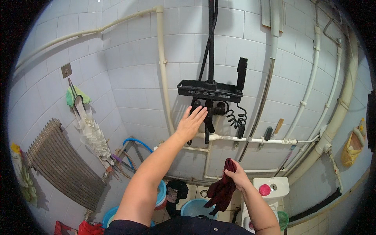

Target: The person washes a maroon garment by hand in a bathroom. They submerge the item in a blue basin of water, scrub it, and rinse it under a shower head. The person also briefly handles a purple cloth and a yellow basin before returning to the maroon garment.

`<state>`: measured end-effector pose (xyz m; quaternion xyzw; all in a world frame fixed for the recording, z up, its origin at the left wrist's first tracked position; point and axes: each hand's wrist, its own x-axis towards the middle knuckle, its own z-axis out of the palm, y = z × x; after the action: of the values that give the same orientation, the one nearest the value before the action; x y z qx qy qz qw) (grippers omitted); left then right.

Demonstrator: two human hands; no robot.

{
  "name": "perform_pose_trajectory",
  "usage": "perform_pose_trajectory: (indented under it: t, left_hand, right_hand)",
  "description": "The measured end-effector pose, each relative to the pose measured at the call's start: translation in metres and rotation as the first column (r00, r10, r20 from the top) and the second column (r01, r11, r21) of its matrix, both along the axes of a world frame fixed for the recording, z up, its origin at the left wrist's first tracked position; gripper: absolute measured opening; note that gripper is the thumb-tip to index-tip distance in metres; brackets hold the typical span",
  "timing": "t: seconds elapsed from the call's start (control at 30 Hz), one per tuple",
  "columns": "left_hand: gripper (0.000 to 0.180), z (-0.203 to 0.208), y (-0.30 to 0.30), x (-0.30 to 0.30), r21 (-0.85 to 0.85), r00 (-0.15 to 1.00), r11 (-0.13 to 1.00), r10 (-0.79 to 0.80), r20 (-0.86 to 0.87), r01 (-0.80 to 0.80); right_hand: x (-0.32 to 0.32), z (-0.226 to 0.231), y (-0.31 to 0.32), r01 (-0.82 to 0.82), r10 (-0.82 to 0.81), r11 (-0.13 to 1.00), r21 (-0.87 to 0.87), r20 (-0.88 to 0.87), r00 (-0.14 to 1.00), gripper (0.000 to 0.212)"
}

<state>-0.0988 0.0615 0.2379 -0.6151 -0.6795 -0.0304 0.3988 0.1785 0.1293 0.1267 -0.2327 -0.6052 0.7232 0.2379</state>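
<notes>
My left hand (190, 123) reaches forward to the black shower mixer (209, 111) on the tiled wall. Its fingers are stretched out over the mixer's left side; whether they touch it I cannot tell. A dark red cloth (222, 191) hangs from my right hand (239, 177), pinched near its top between thumb and fingers. Beneath the cloth, a light blue basin (192, 207) stands on the floor. Above the mixer sits a black shelf (209, 90) on the shower column.
A white toilet tank (280, 188) with a pink round object (264, 190) on it stands right. Dark clothes (177, 192) lie left of the basin. A ribbed radiator (66, 164) is on the left wall. White pipes (254, 139) cross the wall; a coiled black hose (237, 117) hangs there.
</notes>
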Motion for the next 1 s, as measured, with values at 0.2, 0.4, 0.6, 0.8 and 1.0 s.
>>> perform_pose_trajectory:
  t: [0.2,0.4,0.6,0.8,1.0]
  left_hand:
    - [0.068,0.008,0.009,0.003,0.029,0.997,0.998,-0.065,0.035,0.064]
    - [0.054,0.022,0.039,0.009,0.110,0.912,0.987,0.065,0.406,-0.120]
    - [0.050,0.035,0.060,-0.004,0.095,0.775,0.987,0.042,0.631,-0.131]
    - [0.044,0.024,0.085,-0.025,0.195,0.646,0.975,-0.079,0.759,-0.110]
    - [0.034,0.027,0.083,-0.017,0.312,0.235,0.950,-0.308,0.922,0.021]
  right_hand:
    - [0.000,0.002,-0.002,0.008,-0.008,1.000,0.026,-0.002,1.000,0.052]
    - [0.005,0.000,0.003,-0.009,0.008,1.000,-0.021,-0.006,1.000,0.053]
    - [0.011,-0.005,0.008,0.008,-0.009,0.998,-0.061,-0.008,1.000,0.055]
    - [0.014,-0.011,0.015,0.041,-0.042,0.998,-0.053,-0.023,0.999,0.054]
    - [0.015,-0.029,0.033,0.068,-0.068,0.995,-0.080,0.000,0.998,0.055]
